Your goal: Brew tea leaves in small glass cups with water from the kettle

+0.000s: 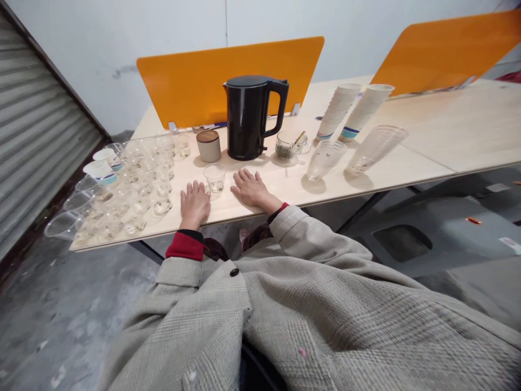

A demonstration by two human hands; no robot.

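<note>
My left hand (194,203) lies flat on the wooden table (407,163), palm down, fingers stretched out and holding nothing. My right hand (251,188) rests flat as well, fingers slightly spread. Between the two hands stands a small clear plastic cup (214,177) with a little liquid at the bottom; neither hand touches it. Behind it are a black electric kettle (250,117), a small beige canister with a brown lid (209,145) and a glass mug with a spoon (290,145).
Many small clear cups (142,179) fill the table's left side, with some paper cups (101,165) at the left edge. Stacks of paper cups (354,111) and clear cups (350,155) lie on their sides at right. Orange dividers (191,81) stand behind.
</note>
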